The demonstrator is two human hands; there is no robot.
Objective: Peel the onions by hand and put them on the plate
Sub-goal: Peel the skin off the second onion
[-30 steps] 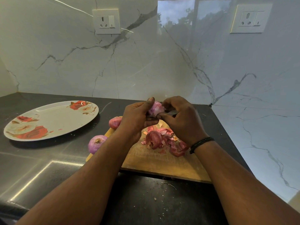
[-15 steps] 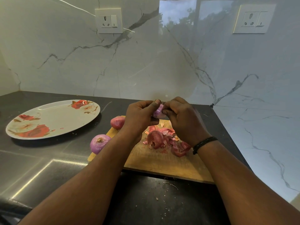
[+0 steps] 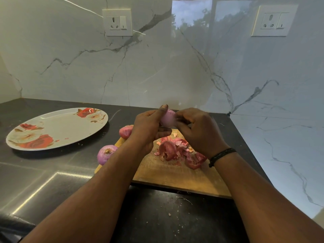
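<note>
A pale pink onion (image 3: 168, 118) is held above the wooden cutting board (image 3: 177, 174). My left hand (image 3: 149, 128) grips it from the left, thumb up along its side. From the right, my right hand (image 3: 196, 130) has its curled fingertips on the same onion. A heap of red onion skins (image 3: 177, 150) lies on the board under my hands. Two more onions lie at the board's left edge: a purple one (image 3: 106, 154) and a reddish one (image 3: 125, 131) behind it. The white plate with red roses (image 3: 57, 128) sits to the left with nothing on it.
The counter (image 3: 43, 172) is black and glossy, with small skin scraps near the front (image 3: 175, 216). A marble wall with two sockets (image 3: 117, 22) runs behind and turns along the right side, close to the board.
The onion has turned in my hands and shows a smoother pale surface now. Both hands rose slightly and stayed together above the board.
</note>
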